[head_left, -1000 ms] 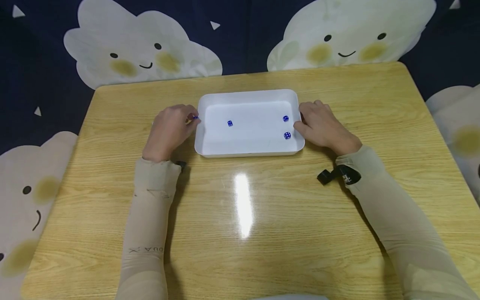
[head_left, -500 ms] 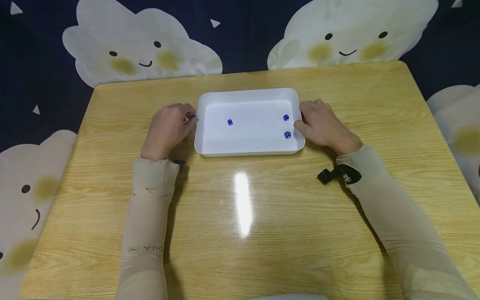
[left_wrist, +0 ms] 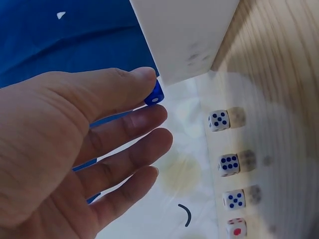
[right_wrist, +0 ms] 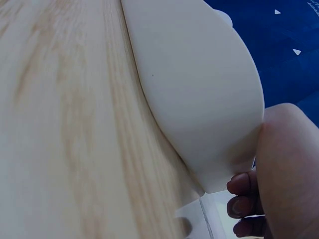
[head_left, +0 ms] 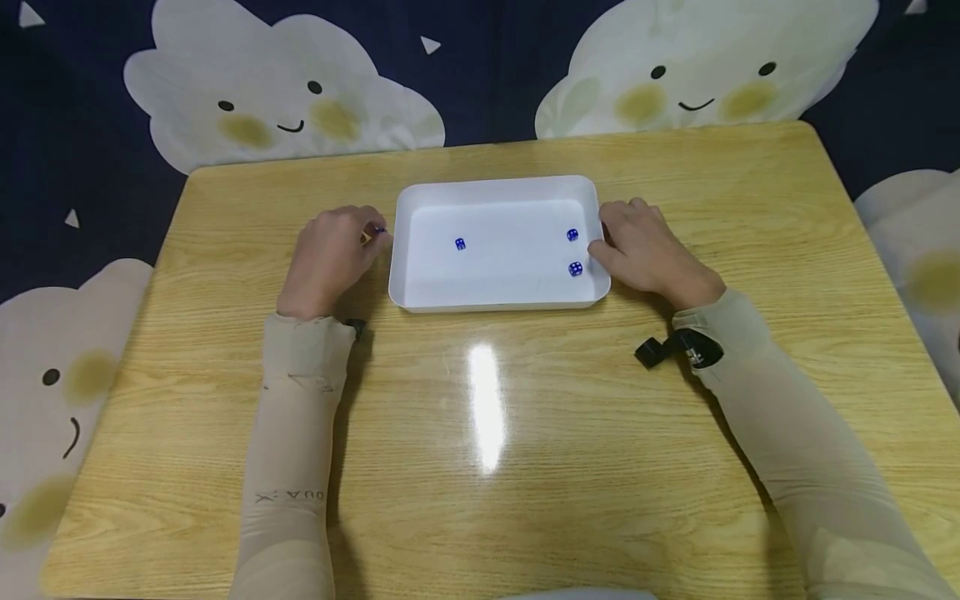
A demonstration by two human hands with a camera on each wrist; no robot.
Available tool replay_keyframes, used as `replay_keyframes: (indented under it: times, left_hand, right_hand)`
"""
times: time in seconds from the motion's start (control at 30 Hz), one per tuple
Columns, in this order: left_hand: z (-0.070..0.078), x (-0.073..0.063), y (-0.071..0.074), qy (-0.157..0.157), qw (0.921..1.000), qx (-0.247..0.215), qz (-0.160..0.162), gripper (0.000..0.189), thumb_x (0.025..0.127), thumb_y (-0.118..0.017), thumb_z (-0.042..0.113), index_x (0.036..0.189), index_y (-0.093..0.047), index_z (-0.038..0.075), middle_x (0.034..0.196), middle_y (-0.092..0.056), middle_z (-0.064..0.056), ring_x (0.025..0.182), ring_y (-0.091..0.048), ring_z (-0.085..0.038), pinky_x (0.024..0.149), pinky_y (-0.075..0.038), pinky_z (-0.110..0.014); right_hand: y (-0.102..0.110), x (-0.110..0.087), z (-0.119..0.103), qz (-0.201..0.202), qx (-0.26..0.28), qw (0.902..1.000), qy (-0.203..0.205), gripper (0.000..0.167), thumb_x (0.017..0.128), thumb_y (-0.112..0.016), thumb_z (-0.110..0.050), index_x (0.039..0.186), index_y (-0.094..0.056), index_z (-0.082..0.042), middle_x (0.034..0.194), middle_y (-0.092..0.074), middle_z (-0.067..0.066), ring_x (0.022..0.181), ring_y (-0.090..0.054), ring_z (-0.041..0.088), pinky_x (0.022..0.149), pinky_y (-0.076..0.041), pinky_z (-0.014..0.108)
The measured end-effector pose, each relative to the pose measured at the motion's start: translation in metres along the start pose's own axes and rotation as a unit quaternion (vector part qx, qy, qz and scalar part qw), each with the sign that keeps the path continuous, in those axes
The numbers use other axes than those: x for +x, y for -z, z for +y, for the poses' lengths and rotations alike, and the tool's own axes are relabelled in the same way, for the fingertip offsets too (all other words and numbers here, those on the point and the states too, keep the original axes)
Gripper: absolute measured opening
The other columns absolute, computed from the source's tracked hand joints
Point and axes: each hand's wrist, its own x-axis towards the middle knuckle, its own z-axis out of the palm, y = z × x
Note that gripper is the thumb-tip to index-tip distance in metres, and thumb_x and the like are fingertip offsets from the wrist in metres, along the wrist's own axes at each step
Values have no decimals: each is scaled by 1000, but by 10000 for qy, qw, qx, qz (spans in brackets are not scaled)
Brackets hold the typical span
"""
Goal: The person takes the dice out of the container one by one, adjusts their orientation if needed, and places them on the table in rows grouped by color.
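Note:
Between thumb and index finger, my left hand (head_left: 327, 260) pinches a blue die (left_wrist: 155, 95), just off the left wall of a white tray (head_left: 495, 296). Its other fingers are loosely bent in the left wrist view. My right hand (head_left: 649, 257) grips the tray's right rim, thumb over the edge and fingers outside against the wall. Inside the tray lie a blue die (head_left: 461, 244) left of centre and two more near the right end, an upper blue die (head_left: 572, 235) and a lower blue die (head_left: 575, 268).
Several white dice stand in a row on the wooden table (head_left: 480, 517), among them a white die (left_wrist: 219, 120) with blue pips and one with red pips (left_wrist: 237, 228); the left hand hides them in the head view. A cloud-patterned dark cloth (head_left: 487, 75) hangs behind.
My left hand has drawn slightly left, away from the tray's rim, with the blue die still pinched. The right hand and the dice in the tray have stayed put.

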Motion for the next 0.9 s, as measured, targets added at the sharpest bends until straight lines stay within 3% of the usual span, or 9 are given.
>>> replay_keyframes:
  times: [0.33,0.63,0.9]
  left_hand:
    - [-5,0,-1,26,10000,-32,-69,19,97,-73,18,105,-75,1,102,-78,-18,90,-73,-34,78,-57,-51]
    - [-10,2,-6,181,9993,-9,-318,16,98,-69,13,108,-75,1,105,-77,-19,94,-73,-36,82,-57,-52]
    - [-13,2,-10,132,9991,20,-413,15,98,-68,11,108,-75,2,106,-77,-19,96,-73,-37,83,-58,-53]
  right_hand:
    - [-2,1,3,-14,-8,10000,-9,25,97,-43,-29,92,-50,-6,88,-53,13,85,-41,31,75,-27,38]
    - [-2,1,3,-17,-42,10000,10,25,98,-44,-29,92,-51,-6,89,-53,13,86,-41,31,75,-27,37]
    - [-1,1,2,-40,-23,10000,-15,25,98,-43,-29,94,-51,-5,91,-54,14,87,-41,31,75,-27,39]
